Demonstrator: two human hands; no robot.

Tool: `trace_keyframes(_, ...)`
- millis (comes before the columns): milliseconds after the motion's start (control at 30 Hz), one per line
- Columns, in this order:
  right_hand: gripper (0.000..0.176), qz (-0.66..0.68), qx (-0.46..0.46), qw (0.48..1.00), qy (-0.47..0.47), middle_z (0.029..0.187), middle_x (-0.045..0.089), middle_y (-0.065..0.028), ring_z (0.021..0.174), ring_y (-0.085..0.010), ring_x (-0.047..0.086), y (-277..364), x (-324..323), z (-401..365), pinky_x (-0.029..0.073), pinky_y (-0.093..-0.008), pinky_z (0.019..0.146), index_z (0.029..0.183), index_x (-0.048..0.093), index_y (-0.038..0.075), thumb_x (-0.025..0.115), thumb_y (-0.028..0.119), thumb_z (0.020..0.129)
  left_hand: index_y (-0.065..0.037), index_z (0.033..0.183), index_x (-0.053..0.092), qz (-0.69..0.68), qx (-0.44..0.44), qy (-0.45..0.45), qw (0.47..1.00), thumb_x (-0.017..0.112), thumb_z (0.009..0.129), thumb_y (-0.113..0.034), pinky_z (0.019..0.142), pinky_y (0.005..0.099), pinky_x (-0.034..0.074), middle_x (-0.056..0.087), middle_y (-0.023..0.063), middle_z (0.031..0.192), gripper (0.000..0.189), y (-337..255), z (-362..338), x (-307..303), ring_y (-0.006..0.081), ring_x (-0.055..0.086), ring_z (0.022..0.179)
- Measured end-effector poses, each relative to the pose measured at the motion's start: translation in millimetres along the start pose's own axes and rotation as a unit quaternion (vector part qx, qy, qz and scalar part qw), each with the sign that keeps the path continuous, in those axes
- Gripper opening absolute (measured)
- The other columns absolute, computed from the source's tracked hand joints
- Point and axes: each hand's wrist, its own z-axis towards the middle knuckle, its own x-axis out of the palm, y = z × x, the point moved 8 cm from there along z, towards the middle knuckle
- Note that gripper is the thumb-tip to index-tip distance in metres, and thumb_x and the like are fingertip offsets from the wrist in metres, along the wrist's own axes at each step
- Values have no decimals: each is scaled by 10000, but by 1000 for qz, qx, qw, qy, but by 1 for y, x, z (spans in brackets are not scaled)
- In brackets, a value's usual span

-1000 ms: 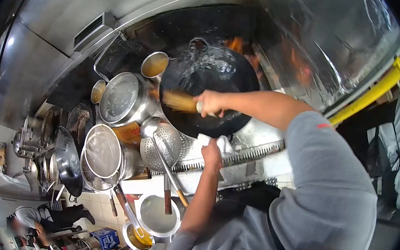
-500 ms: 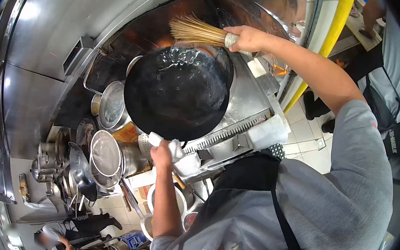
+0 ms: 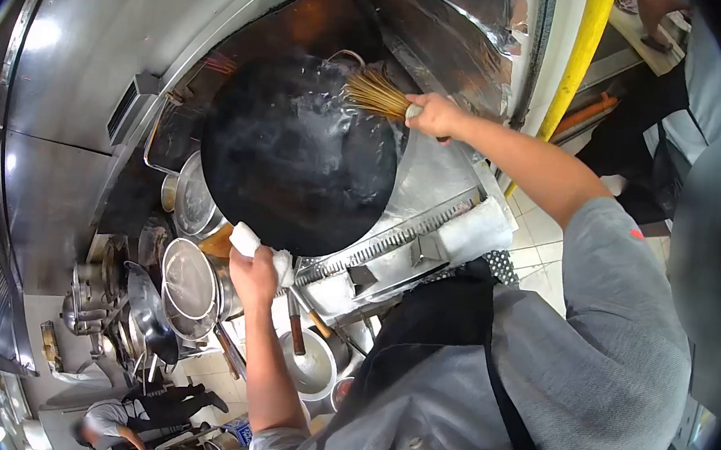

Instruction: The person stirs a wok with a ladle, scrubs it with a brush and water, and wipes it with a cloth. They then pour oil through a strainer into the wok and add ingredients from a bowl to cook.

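A large black wok (image 3: 296, 166) stands over the stove, with water and some steam inside. My left hand (image 3: 253, 277) is closed on a folded white cloth (image 3: 246, 239) at the wok's near rim; the wok's handle is hidden beneath it. My right hand (image 3: 439, 116) grips the bound end of a bamboo wok brush (image 3: 378, 94). The brush's bristles point left, with their tips at the water near the wok's far right rim.
Left of the wok are a metal bowl (image 3: 195, 194) and round strainers (image 3: 191, 277). A slotted metal rail (image 3: 394, 236) and another white cloth (image 3: 475, 234) line the stove's front. A white pot (image 3: 311, 362) stands below. Another person (image 3: 680, 109) stands at right; one more (image 3: 138, 417) is at lower left.
The brush has come down from above the wok's far rim to the water inside. The wok and my left hand with the cloth have shifted left in view.
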Motion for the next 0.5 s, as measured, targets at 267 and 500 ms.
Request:
trace_keyframes(267,668,412,65,900,-129,928,649,-66,651,-162,589,-11,74,-40,544,-359,511,1403,392,177,689,193,804,60,1050,492,98,95,-45,990,571,699,-181,801,492,441,588,269,899,433,-61,-54,3,464,567,883)
trace_keyframes(500,752,132,-250,920,270,1411,422,-157,1273,-226,442,44,169,-158,334,-335,1056,1417,374,144,718,107,750,67,937,483,-69,52,-71,994,531,729,-81,675,371,460,577,149,779,259,-13,-57,3,256,570,707)
